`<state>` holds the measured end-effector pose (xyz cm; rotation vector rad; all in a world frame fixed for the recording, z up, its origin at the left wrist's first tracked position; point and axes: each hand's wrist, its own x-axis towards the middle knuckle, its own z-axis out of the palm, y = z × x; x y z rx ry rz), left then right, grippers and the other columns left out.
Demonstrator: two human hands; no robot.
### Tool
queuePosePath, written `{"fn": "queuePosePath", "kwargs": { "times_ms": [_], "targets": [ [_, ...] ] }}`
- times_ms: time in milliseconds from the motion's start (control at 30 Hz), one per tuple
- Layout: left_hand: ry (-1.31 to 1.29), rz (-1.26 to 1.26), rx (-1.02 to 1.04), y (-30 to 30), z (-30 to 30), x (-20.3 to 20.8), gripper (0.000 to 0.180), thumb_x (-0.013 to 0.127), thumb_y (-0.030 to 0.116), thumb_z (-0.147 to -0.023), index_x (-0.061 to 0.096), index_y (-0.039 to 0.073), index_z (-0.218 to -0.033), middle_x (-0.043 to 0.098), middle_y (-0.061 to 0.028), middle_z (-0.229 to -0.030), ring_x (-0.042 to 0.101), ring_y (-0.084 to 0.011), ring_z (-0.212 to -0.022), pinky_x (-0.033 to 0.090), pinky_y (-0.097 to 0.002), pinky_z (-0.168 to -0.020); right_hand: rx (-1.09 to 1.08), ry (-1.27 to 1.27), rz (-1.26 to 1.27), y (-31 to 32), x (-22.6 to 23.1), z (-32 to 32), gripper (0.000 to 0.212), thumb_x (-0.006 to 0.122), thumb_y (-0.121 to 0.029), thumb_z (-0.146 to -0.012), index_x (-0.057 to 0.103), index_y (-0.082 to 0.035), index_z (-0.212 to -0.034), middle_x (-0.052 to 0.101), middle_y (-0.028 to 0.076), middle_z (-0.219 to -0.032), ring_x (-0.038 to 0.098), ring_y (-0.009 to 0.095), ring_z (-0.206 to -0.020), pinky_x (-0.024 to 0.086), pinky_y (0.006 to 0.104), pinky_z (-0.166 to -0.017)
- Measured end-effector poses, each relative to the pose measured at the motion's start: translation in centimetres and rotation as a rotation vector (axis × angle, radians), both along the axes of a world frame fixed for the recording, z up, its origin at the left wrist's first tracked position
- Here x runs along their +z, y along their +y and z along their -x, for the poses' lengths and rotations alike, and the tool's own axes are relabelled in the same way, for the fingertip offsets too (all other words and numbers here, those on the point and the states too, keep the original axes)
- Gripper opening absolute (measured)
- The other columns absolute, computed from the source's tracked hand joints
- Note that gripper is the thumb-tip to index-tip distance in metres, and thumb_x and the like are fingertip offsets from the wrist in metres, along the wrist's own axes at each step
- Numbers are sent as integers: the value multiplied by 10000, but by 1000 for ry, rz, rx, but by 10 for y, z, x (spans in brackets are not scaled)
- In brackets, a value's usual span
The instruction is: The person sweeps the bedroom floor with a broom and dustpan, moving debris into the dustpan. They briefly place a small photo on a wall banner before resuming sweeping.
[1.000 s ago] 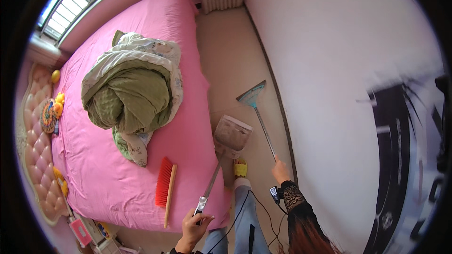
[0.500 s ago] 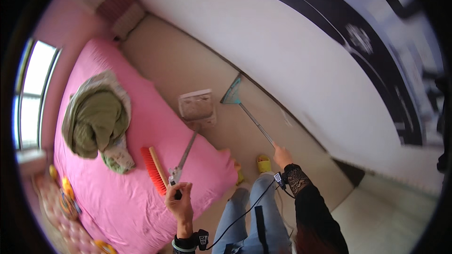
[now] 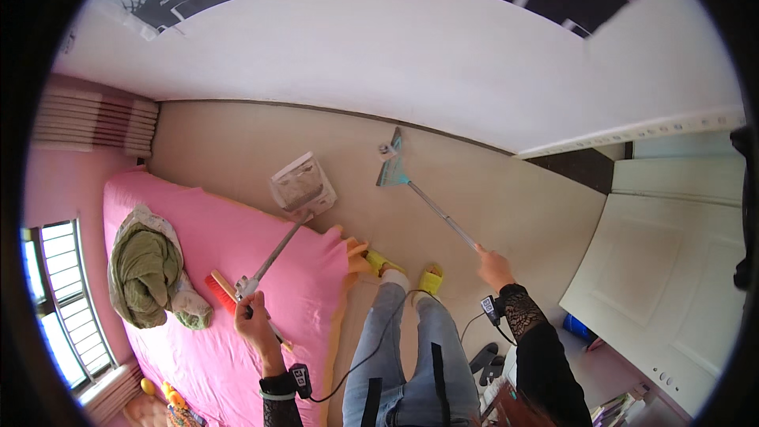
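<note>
My right hand (image 3: pixel 495 269) is closed around the grey pole of a long-handled broom (image 3: pixel 443 215). Its flat teal head (image 3: pixel 392 171) rests on the floor close to the base of the wall. A small greyish-white scrap (image 3: pixel 386 152) lies against that head; what it is I cannot make out. In my left hand (image 3: pixel 256 324) is the upper end of the handle of a long-handled dustpan (image 3: pixel 313 202). The pan is whitish with a dusty-looking inside, and stands on the floor beside the bed, left of the broom head and apart from it.
On the left is a bed with a pink sheet (image 3: pixel 261 237), bearing a red-bristled brush (image 3: pixel 221 291) and a bundled green cloth (image 3: pixel 146 275). A white wall (image 3: pixel 395 55) runs along the far side. Dark slippers (image 3: pixel 484 360) and a white door (image 3: pixel 664 285) are at the right.
The view has turned to the right, bringing the door and dark slippers in. A small scrap now shows by the broom head. Both hands keep their holds.
</note>
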<state>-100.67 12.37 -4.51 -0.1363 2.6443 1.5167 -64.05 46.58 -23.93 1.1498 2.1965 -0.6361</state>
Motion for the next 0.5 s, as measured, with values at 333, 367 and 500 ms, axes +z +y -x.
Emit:
{"fn": "queuePosePath", "kwargs": {
  "times_ms": [333, 367, 500],
  "targets": [
    [20, -121, -43, 13, -64, -11, 154, 729, 145, -860, 660, 8, -877, 510, 32, -614, 437, -44, -503, 335, -199, -460, -44, -118, -115, 26, 29, -217, 553, 552, -110, -843, 513, -244, -1378, 667, 159, -839, 672, 361, -793, 539, 458, -682],
    [13, -101, -45, 15, -68, -13, 138, 730, 136, -857, 663, 15, -867, 511, 31, -608, 434, -45, -494, 326, -194, -456, -71, -118, -127, 26, 36, -241, 549, 553, -111, -840, 519, -244, -1372, 667, 163, -840, 672, 363, -795, 539, 461, -683],
    [-7, -93, -127, 30, -80, -20, 127, 743, 132, -847, 670, 29, -861, 504, 42, -586, 403, -28, -474, 292, -180, -445, -153, -187, -184, 28, 69, -319, 532, 557, -114, -829, 543, -237, -1346, 665, 176, -836, 670, 373, -800, 538, 467, -689]
  ]
}}
